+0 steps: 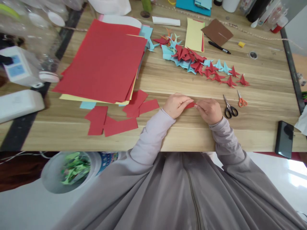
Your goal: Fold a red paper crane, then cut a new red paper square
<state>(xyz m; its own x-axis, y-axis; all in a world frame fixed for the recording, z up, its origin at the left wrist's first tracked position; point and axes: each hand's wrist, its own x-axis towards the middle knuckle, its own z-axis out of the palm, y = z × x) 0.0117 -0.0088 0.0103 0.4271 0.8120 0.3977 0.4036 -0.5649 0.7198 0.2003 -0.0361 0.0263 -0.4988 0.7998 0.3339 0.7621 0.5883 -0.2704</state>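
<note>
A small piece of red paper (190, 105) lies between my two hands, low over the table; its folds are mostly hidden by my fingers. My left hand (177, 105) grips its left end with the fingers pressed together. On the other end, my right hand (209, 110) pinches the paper between thumb and fingers. Beyond my hands spread several folded paper cranes (184, 54), red and light blue, some in a row toward the right. Cut red paper pieces (121, 126) lie left of my left hand. Black-handled scissors (230, 110) rest right of my right hand, beside small orange scissors (242, 100).
A stack of large red sheets (103, 64) covers the table's left part. Yellow paper (193, 35), a brown square (217, 32) and a black pen (219, 47) lie at the back. A phone (284, 139) overhangs the front right edge. Below stands a bin (54, 179) with green scraps.
</note>
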